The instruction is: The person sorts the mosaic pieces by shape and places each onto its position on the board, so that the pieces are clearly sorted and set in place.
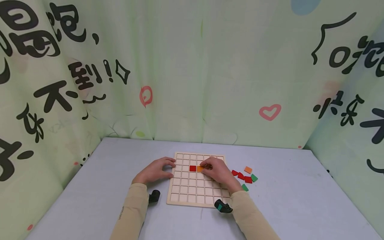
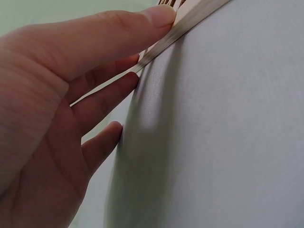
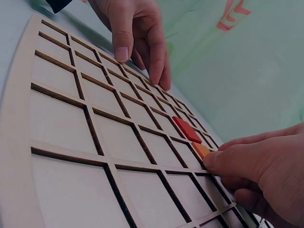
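A wooden grid board lies flat on the table, with a red square tile in one of its cells. Just right of that sits an orange square tile, pinched by my right hand at its right side. In the right wrist view the thumb covers part of the orange tile, and the red tile appears beside it. My left hand touches the board's left edge with thumb and fingers spread and fairly straight. Up close, its thumb rests at the wooden rim.
Right of the board lie several loose pieces: an orange tile, a red piece, a green piece and another green piece near my right forearm. A printed curtain surrounds the table.
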A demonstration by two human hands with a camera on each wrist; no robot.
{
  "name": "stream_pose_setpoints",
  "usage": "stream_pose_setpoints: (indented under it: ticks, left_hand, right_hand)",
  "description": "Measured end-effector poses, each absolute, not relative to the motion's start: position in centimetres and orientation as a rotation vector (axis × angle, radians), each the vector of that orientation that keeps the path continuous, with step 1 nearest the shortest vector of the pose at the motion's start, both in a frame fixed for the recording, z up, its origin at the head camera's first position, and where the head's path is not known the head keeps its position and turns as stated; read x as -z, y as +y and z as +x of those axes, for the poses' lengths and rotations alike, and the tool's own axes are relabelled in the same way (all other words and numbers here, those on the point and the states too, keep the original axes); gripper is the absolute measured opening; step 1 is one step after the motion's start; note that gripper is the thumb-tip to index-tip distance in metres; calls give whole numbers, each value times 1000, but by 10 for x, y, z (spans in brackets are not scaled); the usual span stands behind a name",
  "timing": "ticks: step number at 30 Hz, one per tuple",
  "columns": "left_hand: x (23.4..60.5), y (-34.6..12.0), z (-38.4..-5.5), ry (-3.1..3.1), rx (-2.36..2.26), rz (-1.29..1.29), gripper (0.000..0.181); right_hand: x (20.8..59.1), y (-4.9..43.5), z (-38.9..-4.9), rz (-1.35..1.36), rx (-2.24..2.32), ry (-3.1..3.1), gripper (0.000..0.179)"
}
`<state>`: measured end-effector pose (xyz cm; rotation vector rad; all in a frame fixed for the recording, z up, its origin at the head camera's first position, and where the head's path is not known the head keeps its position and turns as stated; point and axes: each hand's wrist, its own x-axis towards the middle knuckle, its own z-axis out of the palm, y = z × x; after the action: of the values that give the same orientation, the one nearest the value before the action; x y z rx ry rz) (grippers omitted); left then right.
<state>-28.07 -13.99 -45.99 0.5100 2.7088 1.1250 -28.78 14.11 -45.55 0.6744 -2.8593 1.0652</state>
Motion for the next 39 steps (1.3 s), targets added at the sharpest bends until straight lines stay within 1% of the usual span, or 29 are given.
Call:
stream_pose_setpoints:
  ticks: [20, 39]
  left_hand:
    - [460, -139, -280, 2705, -1131, 529, 33]
    - [460, -139, -280, 2706, -1139, 491, 33]
  right_hand:
    - [457, 143, -286, 628, -1105, -2840, 14]
    - [458, 141, -287, 581, -1119, -2850, 14]
